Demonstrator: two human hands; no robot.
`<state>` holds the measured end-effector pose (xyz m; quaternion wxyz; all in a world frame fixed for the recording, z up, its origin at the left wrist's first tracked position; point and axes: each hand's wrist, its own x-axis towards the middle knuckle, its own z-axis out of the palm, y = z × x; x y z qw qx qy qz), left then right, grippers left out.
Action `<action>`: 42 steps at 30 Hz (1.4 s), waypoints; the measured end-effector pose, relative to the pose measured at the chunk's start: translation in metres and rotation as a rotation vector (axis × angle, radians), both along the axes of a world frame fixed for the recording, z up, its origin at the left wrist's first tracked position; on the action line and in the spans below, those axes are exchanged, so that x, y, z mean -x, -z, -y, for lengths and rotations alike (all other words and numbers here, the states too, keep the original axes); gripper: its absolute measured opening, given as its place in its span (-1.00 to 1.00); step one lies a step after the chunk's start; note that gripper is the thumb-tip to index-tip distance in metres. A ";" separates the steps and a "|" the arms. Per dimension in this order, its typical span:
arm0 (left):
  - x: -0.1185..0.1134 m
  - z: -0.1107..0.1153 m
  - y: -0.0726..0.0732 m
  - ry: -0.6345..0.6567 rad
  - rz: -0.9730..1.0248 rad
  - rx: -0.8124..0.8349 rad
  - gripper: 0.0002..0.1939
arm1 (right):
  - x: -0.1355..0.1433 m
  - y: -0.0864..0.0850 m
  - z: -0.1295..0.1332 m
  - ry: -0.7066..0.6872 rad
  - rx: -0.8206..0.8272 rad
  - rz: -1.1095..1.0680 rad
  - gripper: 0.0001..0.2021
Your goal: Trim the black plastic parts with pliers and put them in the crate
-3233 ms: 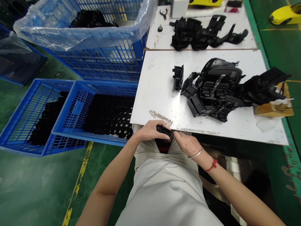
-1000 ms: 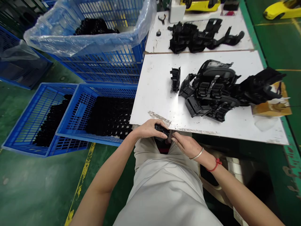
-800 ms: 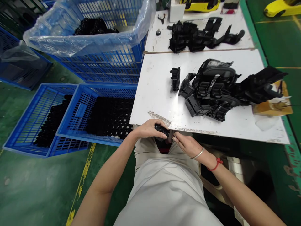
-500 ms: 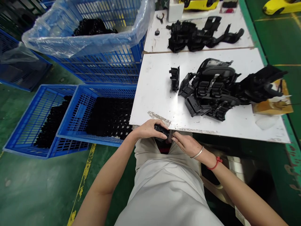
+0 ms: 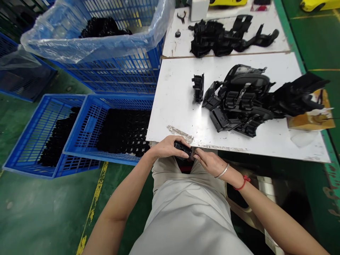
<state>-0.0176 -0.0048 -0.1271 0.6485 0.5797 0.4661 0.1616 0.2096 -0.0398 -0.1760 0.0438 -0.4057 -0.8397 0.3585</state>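
Note:
Just off the front edge of the white table (image 5: 172,106), my left hand (image 5: 170,146) grips a small black plastic part (image 5: 182,147) between thumb and fingers. Close beside its right end is my right hand (image 5: 209,160), its fingers pinched together at the part; whatever they hold is too small to make out. A pile of black plastic parts (image 5: 239,99) lies on the table ahead and to the right. One narrow black piece (image 5: 198,88) stands apart at the pile's left.
Blue crates (image 5: 90,124) with black parts stand left of the table. Behind them is a larger blue crate (image 5: 106,76) lined with clear plastic. More black parts (image 5: 220,39), pliers (image 5: 181,17) and an orange box (image 5: 313,118) are on the table.
The view has shifted slightly. Both hands stay in nearly the same place around the small black part.

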 end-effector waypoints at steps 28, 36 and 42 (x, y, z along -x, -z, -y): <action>0.000 0.004 -0.002 -0.007 -0.003 -0.054 -0.63 | 0.006 -0.014 0.014 0.012 -0.463 0.333 -0.62; 0.001 0.004 0.003 -0.021 0.036 -0.065 -0.62 | 0.009 -0.011 0.012 0.059 -0.248 0.294 -0.71; 0.001 0.011 -0.005 -0.092 0.097 -0.119 -0.58 | 0.010 -0.017 0.022 0.453 -0.045 -0.332 -0.68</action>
